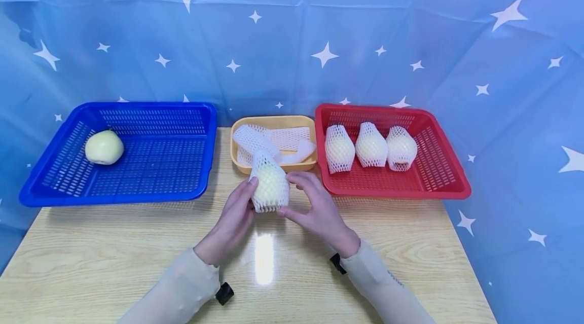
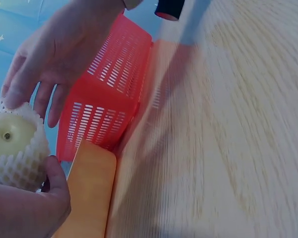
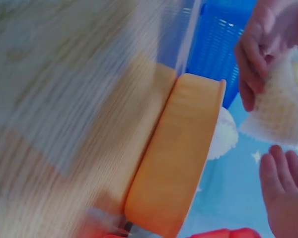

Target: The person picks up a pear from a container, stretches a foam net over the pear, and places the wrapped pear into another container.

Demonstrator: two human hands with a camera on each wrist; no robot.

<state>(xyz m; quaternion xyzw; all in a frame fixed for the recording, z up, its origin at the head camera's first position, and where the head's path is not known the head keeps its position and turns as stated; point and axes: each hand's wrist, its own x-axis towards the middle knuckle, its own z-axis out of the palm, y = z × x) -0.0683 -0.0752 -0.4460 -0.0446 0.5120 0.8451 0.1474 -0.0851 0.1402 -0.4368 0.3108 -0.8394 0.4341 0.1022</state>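
A pale, round, apple-like or pear-like fruit in a white foam net (image 1: pixel 270 184) is held above the table, in front of the tan tray. My left hand (image 1: pixel 236 217) grips it from the left, thumb pressed on the netting. At its right side is my right hand (image 1: pixel 317 207), fingers fairly straight and thumb tip by the net's lower edge. In the left wrist view, the fruit's dimpled end (image 2: pixel 10 135) shows through the net's opening. Empty foam nets (image 1: pixel 289 137) lie in the tan tray (image 1: pixel 242 167); the raised net partly covers them.
At the left stands a blue basket (image 1: pixel 150 196) holding one bare pale fruit (image 1: pixel 104 147). To the right, a red basket (image 1: pixel 397 191) contains three netted fruits (image 1: pixel 371 147). A starry blue cloth (image 1: pixel 274 35) hangs behind the wooden table (image 1: pixel 114 258).
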